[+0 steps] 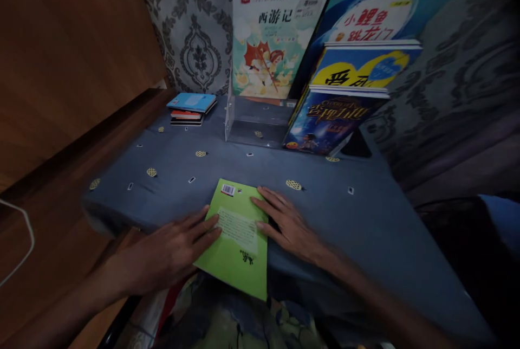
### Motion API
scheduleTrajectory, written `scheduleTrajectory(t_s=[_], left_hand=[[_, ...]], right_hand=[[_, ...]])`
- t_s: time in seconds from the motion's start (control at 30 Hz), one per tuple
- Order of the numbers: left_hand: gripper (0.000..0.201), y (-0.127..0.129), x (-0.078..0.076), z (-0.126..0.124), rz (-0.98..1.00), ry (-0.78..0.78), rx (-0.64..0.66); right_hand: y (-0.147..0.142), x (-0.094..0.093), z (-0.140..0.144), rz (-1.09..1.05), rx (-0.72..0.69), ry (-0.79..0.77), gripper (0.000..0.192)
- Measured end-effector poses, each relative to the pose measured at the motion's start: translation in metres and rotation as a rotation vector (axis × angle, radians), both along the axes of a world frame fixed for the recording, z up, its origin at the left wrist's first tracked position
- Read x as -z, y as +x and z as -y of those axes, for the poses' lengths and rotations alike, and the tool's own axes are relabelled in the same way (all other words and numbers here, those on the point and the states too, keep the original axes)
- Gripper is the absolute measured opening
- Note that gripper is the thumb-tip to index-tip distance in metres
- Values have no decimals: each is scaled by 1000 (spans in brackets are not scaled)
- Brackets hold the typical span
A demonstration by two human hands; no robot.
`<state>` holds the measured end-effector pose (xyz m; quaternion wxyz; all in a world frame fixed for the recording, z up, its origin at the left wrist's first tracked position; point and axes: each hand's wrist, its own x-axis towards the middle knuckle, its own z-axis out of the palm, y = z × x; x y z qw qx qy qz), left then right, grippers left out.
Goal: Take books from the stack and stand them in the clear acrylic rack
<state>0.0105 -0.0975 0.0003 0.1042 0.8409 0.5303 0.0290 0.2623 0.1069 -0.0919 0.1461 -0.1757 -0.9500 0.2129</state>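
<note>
Both hands flat on a thin green paperback book (238, 235), back cover up.

We see the left hand (170, 251) spread open, fingertips pressing the book's left edge, and the right hand (286, 224) open too, fingers laid on its right edge. Both forearms reach in from below. The book lies at the near edge of the blue patterned tablecloth (365, 219), overhanging it.

Bare cloth (365, 219) before leaning books (337, 121)
</note>
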Motion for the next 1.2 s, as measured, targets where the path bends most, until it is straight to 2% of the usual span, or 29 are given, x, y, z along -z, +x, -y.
scheduleTrajectory(t_s=[0.1,0.2,0.27,0.33,0.47,0.6,0.7,0.77,0.9,0.97,1.03,1.1,1.2], left_hand=[[43,-5,-29,-18,245,41,1],[30,-10,-40,-51,568,110,-194],[32,-13,-33,-78,793,206,-387],[38,-16,-19,-105,1031,283,-515],[43,-17,9,-150,1418,161,-626],[38,-15,26,-175,1533,108,-694],[29,-20,36,-181,1460,92,-755],[21,-28,43,-180,1281,121,-775],[17,-43,56,-173,695,296,-697],[21,-43,61,-170,468,324,-625],[26,-38,64,-172,327,328,-545],[30,-30,67,-176,237,336,-484],[36,-21,69,-185,135,308,-448]], right_hand=[[5,-8,1,-70,-9,-175,52],[7,-16,1,-184,20,-391,55],[7,-19,1,-265,88,-543,60],[4,-21,-1,-333,139,-676,59],[-10,-24,-8,-397,106,-854,55],[-25,-28,-11,-454,97,-963,50],[-27,-25,-15,-395,103,-1035,49],[-24,-22,-20,-285,156,-996,47],[-14,-19,-33,-179,332,-652,45],[-13,-22,-35,-182,358,-454,40],[-19,-26,-33,-196,337,-285,32],[-34,-28,-29,-214,256,-150,27],[-67,-23,-28,-206,76,2,35]])
